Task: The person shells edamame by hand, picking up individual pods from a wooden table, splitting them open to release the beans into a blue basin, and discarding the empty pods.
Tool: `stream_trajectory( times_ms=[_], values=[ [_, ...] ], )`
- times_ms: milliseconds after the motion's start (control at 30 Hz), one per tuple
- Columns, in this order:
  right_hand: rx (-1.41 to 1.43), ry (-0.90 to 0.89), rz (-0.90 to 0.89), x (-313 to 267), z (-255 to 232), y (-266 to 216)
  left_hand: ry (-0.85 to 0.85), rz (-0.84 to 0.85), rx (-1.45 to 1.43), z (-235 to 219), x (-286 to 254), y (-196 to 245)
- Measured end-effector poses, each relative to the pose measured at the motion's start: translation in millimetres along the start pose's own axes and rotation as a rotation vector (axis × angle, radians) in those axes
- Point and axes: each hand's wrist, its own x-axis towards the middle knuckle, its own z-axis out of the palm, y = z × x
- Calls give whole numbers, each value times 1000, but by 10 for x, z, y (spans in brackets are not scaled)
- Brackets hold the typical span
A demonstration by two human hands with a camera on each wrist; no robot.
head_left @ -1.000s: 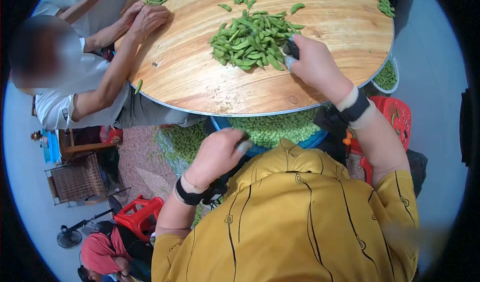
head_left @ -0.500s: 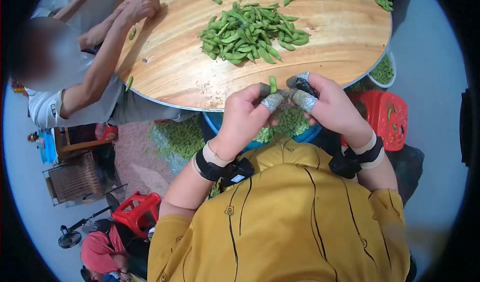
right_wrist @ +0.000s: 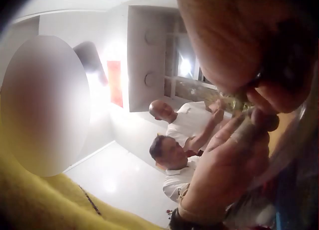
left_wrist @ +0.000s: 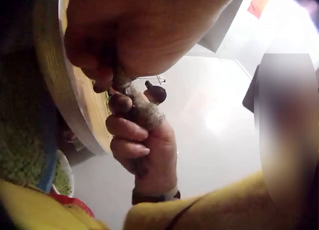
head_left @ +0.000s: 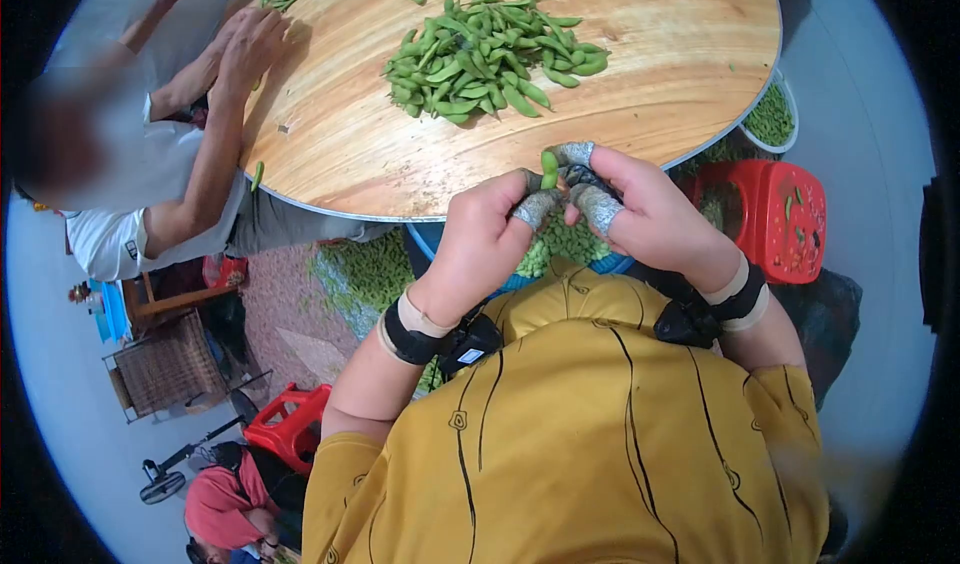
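Note:
Both hands meet over the near edge of the round wooden table. A green soybean pod stands upright between their fingertips. My left hand pinches the pod with thumb and forefinger. The right hand grips close against it, its fingers curled at the pod's lower part, which is mostly hidden. Grey wraps cover the thumbs and the right forefinger. Below the hands, a blue basin of shelled green beans is partly covered. In the left wrist view, the right hand's fingers are curled.
A heap of pods lies on the table, with a few loose pods beyond. To the right are a red stool and a white bucket of green beans. Another person leans on the table at left. Discarded pods cover the floor.
A second ago the right hand was at the heap and the left hand hung over the basin. They came together with a pod; since then, the right fingers have closed in on it.

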Motion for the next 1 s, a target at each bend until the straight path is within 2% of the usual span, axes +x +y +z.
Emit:
stream_trajectory(
  times_ms=[67,100,167,200,233,267,300,333,367,400,433,467,500,533,600,633,700,767,833,867,933,967,1000],
  values=[
    [34,13,6,20,27,42,200,545,686,-5,17,-82],
    [42,5,-12,45,40,104,194,546,685,-11,13,-95],
    [53,6,-28,62,34,143,215,611,859,-33,-8,-112],
    [136,-41,69,63,22,140,207,613,857,-51,-22,-101],
    [218,-89,165,56,14,130,96,380,479,-73,-41,-72],
    [219,-85,166,25,-2,52,-11,142,104,-97,-56,-49],
    [424,-143,257,-19,-29,-80,-11,144,103,-128,-72,-36],
    [628,-203,347,-40,-41,-152,-126,19,-326,-157,-93,-28],
    [626,-206,349,-41,-46,-151,-238,-109,-755,-172,-112,-28],
    [711,-240,362,-43,-60,-148,-311,-75,-885,-162,-100,-61],
    [795,-274,375,-35,-70,-150,-307,-71,-886,-160,-85,-64],
    [792,-277,376,-20,-70,-141,-245,-77,-713,-159,-68,-65],
    [619,-207,319,-6,-62,-112,-185,-85,-541,-152,-54,-69],
    [447,-139,265,5,-48,-82,-181,-87,-545,-132,-50,-87],
    [346,-127,285,31,3,-27,122,333,433,-80,-56,-125],
    [245,-106,296,49,28,-7,126,330,438,-53,-72,-104],
    [217,-99,276,84,49,6,297,487,921,15,-106,-28],
    [191,-85,261,98,43,42,312,469,929,42,-101,-64],
    [139,-125,180,90,7,108,301,540,730,38,-71,-111],
    [140,-123,180,77,-4,123,299,541,730,-9,-78,-100],
    [182,-106,158,39,-13,159,-138,-285,-864,-134,-121,-64],
    [183,-106,158,55,-5,243,-138,-285,-863,-113,-128,-57],
    [76,-42,-17,92,24,341,-105,-260,-716,-77,-139,-50]
  ],
)
